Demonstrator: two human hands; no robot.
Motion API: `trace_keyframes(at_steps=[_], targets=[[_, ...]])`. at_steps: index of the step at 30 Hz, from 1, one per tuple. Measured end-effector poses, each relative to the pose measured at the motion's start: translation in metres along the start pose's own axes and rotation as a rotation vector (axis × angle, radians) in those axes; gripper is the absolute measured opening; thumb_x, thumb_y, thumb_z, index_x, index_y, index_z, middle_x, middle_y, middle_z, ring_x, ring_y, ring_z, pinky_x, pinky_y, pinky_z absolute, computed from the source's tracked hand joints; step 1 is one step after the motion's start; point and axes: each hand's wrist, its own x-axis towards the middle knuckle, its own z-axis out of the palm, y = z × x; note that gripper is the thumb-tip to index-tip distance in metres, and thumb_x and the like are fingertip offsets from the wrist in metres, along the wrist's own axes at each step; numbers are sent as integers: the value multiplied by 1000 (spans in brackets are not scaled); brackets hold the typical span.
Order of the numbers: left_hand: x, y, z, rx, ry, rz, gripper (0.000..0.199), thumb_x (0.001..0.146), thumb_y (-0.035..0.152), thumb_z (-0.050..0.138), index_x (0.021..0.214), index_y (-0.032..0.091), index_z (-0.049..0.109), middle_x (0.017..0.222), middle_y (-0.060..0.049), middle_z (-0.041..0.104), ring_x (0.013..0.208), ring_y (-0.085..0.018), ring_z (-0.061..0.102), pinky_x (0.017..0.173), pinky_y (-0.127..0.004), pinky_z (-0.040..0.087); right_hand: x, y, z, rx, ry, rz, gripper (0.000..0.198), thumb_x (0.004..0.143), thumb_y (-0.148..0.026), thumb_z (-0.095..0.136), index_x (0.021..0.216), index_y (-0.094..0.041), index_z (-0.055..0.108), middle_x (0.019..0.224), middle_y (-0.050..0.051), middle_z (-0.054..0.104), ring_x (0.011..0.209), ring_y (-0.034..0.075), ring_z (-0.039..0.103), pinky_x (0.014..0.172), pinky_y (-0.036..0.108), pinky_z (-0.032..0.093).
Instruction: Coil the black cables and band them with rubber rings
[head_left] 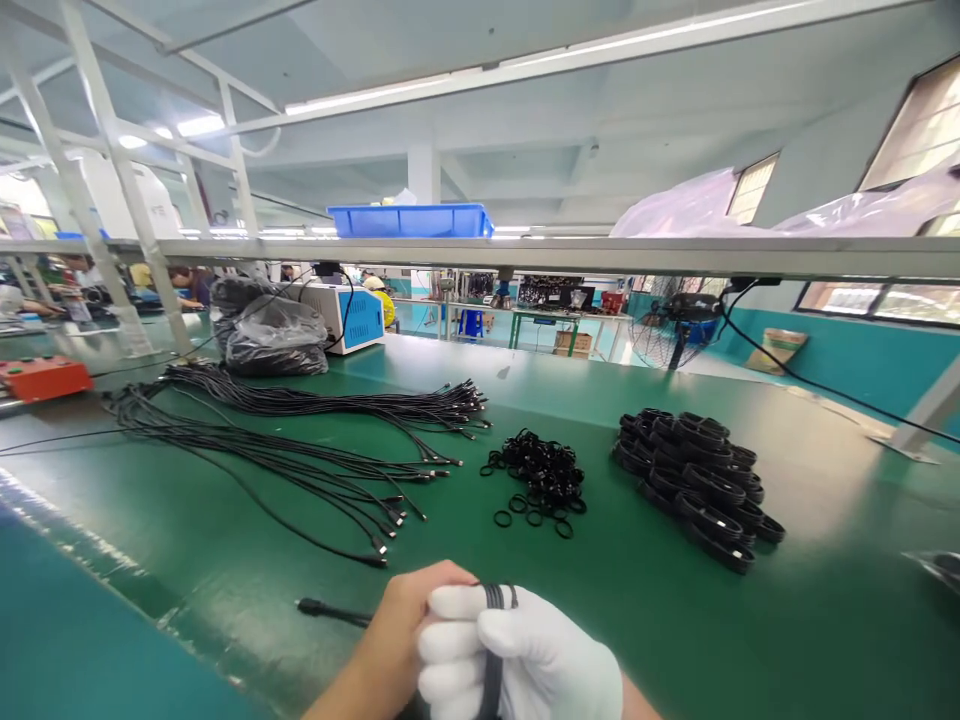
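My right hand, in a white glove, is closed around a coiled black cable at the bottom middle. Several turns of it pass over the gloved fingers. My bare left hand presses against the glove from the left, its fingers curled and partly hidden behind it. A cable end with a connector sticks out to the left of that hand, over the table. Straight ahead lies a pile of small black rings, a few of them loose in front. Neither hand touches the rings.
Long black cables lie spread on the green table at left. Coiled cables are stacked at right. Farther back are a bagged bundle, a blue-and-white machine and an orange box. A shelf crosses above.
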Motion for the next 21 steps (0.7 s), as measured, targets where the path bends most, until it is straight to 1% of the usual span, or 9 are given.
trace_keyframes(at_steps=[3, 5, 7, 9, 12, 15, 17, 19, 21], targets=[[-10, -9, 8, 284, 69, -1, 25, 81, 16, 40, 75, 18, 63, 77, -2, 67, 76, -18, 62, 66, -24, 44, 3, -9, 2, -49, 88, -238, 34, 62, -24, 77, 78, -15, 48, 66, -5, 34, 60, 8, 38, 57, 22, 24], [-17, -9, 13, 539, 96, -43, 29, 87, 18, 36, 82, 21, 64, 82, -2, 68, 77, -20, 64, 66, -26, 44, 2, -15, -4, -92, 183, -339, 30, 67, -24, 74, 85, -15, 52, 70, -3, 44, 66, 10, 46, 62, 25, 31], [-23, -8, 21, 754, 95, -70, 31, 90, 17, 33, 90, 24, 63, 87, -2, 68, 78, -21, 66, 63, -26, 44, -1, -19, -12, -129, 320, -385, 35, 69, -25, 74, 97, -15, 55, 84, 2, 57, 79, 15, 55, 74, 31, 38], [-27, -5, 30, 923, 79, -40, 30, 89, 12, 35, 90, 24, 62, 84, -2, 68, 74, -22, 67, 59, -27, 42, -3, -21, -17, -169, 462, -389, 49, 67, -28, 76, 109, -14, 53, 102, 9, 61, 93, 22, 59, 86, 39, 39], [-29, -2, 38, 1072, 55, 110, 26, 79, 3, 43, 80, 22, 61, 76, -1, 67, 65, -21, 64, 56, -28, 40, -4, -18, -20, -242, 570, -353, 56, 64, -29, 78, 111, -12, 53, 103, 12, 63, 93, 24, 61, 87, 41, 40], [-23, 7, 28, 1102, 40, 329, 16, 77, 6, 54, 74, 20, 60, 72, -1, 66, 63, -20, 61, 58, -30, 38, -2, -12, -20, -321, 563, -265, 47, 63, -24, 79, 104, -12, 58, 91, 8, 65, 83, 17, 62, 80, 33, 43], [-14, 18, 11, 1089, -7, 428, 7, 76, 18, 65, 72, 19, 59, 71, -1, 66, 65, -20, 60, 60, -30, 37, 0, -7, -19, -342, 489, -181, 32, 65, -23, 78, 90, -11, 62, 77, 3, 63, 71, 12, 59, 71, 27, 43], [-4, 30, -10, 1039, -100, 445, 20, 69, 32, 74, 70, 19, 59, 70, 1, 66, 66, -19, 59, 60, -29, 36, 1, -3, -18, -335, 378, -104, 26, 66, -27, 76, 79, -10, 62, 67, 1, 58, 63, 10, 55, 64, 26, 42], [6, 39, -27, 959, -197, 409, 27, 64, 38, 78, 68, 19, 58, 69, 4, 65, 66, -16, 58, 60, -27, 35, 1, 2, -18, -312, 279, -15, 32, 65, -33, 77, 80, -8, 63, 68, 2, 56, 65, 13, 56, 65, 28, 42]])
